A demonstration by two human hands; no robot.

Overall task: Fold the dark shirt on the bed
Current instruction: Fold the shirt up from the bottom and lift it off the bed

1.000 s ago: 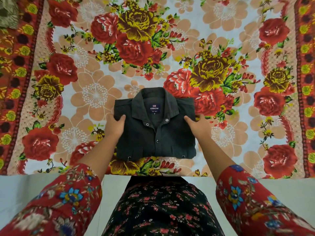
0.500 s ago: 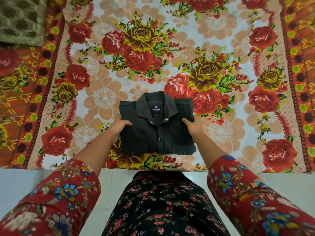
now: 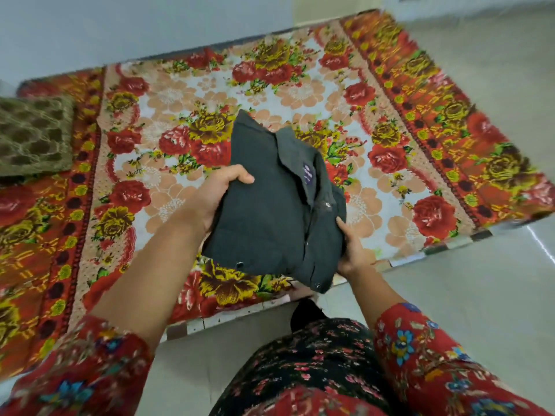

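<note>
The dark shirt [image 3: 270, 211] is folded into a compact rectangle, collar and label facing up, and it is lifted off the bed, tilted with its collar end away from me. My left hand [image 3: 214, 195] grips its left edge, thumb on top. At the lower right side my right hand [image 3: 353, 250] holds the shirt from beneath, thumb pressed on the button placket. The bed [image 3: 168, 94] with its red and yellow floral sheet lies below the shirt.
A brown patterned pillow [image 3: 33, 135] lies at the bed's left end. A pale wall [image 3: 150, 22] runs behind the bed. Light floor [image 3: 480, 289] stretches to the right and in front. My flowered clothes fill the bottom of the view.
The folded shirt lay flat on the bed with a hand at each side; now both hands have lifted it up and tilted it. The view has swung and pulled back.
</note>
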